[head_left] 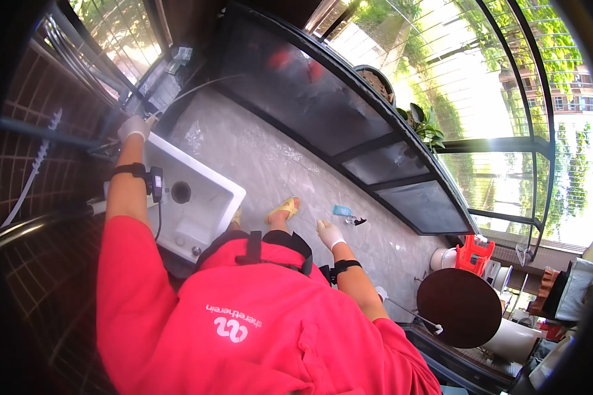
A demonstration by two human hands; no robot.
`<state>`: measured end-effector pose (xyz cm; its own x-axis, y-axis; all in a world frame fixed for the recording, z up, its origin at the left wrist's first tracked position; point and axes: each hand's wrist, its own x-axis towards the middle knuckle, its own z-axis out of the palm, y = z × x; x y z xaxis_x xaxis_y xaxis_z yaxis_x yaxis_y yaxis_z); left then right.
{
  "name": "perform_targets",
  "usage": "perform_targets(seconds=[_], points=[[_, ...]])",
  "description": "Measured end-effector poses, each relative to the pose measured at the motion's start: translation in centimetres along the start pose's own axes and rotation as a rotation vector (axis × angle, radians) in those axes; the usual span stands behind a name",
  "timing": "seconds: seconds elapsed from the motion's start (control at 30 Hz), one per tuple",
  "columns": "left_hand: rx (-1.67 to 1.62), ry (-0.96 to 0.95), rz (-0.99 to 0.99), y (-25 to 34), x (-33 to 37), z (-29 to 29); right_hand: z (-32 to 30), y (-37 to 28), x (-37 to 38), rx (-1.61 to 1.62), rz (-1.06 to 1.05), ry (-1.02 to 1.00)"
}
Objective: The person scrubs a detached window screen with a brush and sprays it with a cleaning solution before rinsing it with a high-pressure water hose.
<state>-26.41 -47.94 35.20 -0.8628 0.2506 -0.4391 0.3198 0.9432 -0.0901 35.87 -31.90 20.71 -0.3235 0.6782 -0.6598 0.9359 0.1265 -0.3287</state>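
Note:
My left hand (134,128), in a whitish glove, is at the far left corner of a white sink (204,209). Its fingers look closed, but what they grip is too small to make out. Close beyond that hand, a pile of clear plastic and pale items (163,85) lies on the window ledge. The sink has a dark round drain (181,192) in its basin. My right hand (329,234), gloved too, hangs over the grey floor with fingers curled and nothing visible in them. Beyond it on the floor lie a light blue packet (342,210) and a small black-and-clear item (356,221).
A low dark-framed partition (296,76) crosses the far side, with a potted plant (428,128) behind it. At right stand a round dark tabletop (459,307) and a red plastic stool (474,253). My yellow slipper (284,209) rests on grey floor tiles. A metal rail (46,225) runs along the left.

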Motion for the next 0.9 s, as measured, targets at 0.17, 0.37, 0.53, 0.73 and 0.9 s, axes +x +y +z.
perform_targets(seconds=[0.17, 0.37, 0.53, 0.73, 0.9], points=[[0.012, -0.020, -0.073, -0.2, 3.1, 0.9, 0.4, 1.4, -0.6, 0.059, -0.005, 0.048], [0.051, -0.051, -0.111, -0.5, 5.8, 2.5, 0.9, 1.9, -2.1, 0.022, 0.117, 0.008], [0.070, -0.035, -0.085, -0.3, 5.1, 3.1, 2.6, 2.3, -2.4, 0.048, 0.121, 0.013], [0.098, -0.024, -0.020, -0.7, 3.2, 3.9, 3.4, 1.2, -1.1, 0.004, 0.105, -0.042], [0.077, -0.040, -0.010, -0.2, 1.9, 3.9, 3.5, 0.5, -1.0, 0.014, 0.062, 0.012]])
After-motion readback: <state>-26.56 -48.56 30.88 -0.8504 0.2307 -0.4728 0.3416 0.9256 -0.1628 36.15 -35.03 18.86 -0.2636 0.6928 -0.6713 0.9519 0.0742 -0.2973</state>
